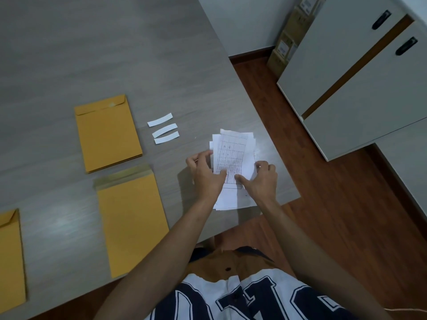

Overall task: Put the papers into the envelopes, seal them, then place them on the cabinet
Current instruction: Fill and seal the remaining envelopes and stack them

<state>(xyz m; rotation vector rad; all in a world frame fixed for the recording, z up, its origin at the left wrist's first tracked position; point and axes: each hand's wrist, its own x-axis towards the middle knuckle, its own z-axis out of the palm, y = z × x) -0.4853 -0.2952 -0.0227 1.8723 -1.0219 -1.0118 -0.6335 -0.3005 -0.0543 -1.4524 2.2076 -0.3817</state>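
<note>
Between both hands [233,179], papers [233,151] near the table [115,54] corner

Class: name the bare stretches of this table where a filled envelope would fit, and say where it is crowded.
Free: the wide table area beyond the envelope stack. Crowded: between that stack, the white strips and the open-flap envelope, and around the papers under both hands.
</note>
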